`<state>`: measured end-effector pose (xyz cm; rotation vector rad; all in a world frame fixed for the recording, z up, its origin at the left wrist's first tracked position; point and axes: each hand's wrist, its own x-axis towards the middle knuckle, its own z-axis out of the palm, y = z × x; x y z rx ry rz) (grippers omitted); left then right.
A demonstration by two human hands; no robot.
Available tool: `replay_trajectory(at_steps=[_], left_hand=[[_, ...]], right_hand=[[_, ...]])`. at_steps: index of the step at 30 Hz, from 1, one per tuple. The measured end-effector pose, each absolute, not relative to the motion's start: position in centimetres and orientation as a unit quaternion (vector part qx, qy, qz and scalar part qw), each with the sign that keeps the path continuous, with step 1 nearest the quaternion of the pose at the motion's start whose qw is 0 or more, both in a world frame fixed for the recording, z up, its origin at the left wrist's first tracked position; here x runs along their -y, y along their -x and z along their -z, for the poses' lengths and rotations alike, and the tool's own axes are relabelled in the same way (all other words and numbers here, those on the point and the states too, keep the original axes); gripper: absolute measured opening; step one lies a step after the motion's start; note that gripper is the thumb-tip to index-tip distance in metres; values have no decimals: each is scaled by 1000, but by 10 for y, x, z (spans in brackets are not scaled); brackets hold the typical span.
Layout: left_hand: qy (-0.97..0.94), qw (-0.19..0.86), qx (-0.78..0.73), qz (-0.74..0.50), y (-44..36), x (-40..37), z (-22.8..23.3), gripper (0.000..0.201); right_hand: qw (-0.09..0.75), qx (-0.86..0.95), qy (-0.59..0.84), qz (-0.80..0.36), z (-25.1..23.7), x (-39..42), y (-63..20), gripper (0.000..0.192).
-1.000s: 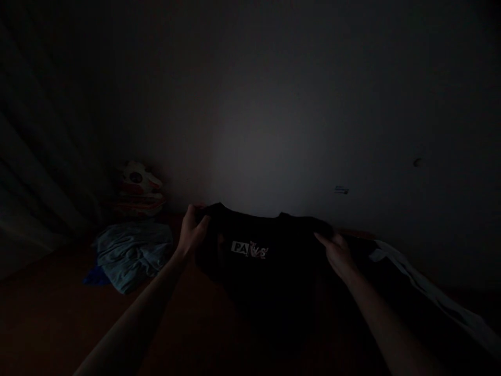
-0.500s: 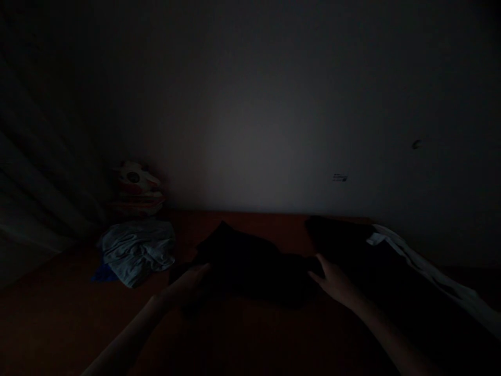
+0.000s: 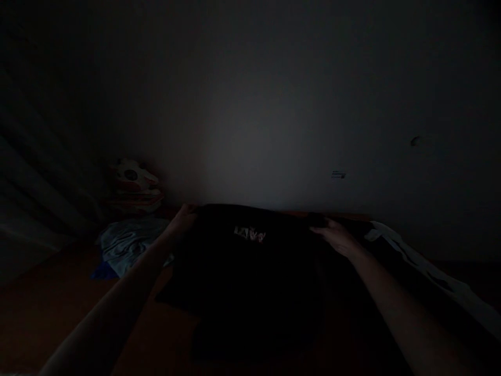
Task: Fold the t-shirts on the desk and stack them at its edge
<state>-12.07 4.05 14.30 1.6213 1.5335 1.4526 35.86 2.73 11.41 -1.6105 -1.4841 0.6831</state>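
Observation:
A black T-shirt with a small pale print near its upper edge is spread between my hands. My left hand is closed on its upper left corner. At the upper right, the fingers of my right hand grip the cloth. The T-shirt's lower part drapes toward me over the reddish-brown surface. Deep shadow hides its folds and most of its outline on the right.
A crumpled grey-blue cloth lies left, with a blue piece under it. Behind it stands a white and red object on a stack. Dark cloth with a white edge lies right. A pale wall rises behind.
Both hands have moved up and away from me with the black T-shirt. Its bunched cloth has opened out into a wide sheet, and the print has come into view.

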Motion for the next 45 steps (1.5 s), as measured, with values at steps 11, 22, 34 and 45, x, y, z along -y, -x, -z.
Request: replay_trajectory(at_steps=[11, 22, 34, 45], left_hand=[[-789, 148, -526, -281, 96, 22, -40, 46], [-781, 7, -609, -139, 74, 8, 33, 77], [-865, 72, -477, -136, 151, 52, 4, 60], [-758, 94, -584, -274, 177, 56, -50, 44]], right_hand=[[271, 724, 623, -116, -6, 47, -299, 57], [146, 723, 675, 4, 21, -4, -283, 57], [121, 839, 507, -153, -13, 70, -279, 56], [280, 733, 590, -190, -36, 54, -366, 39]])
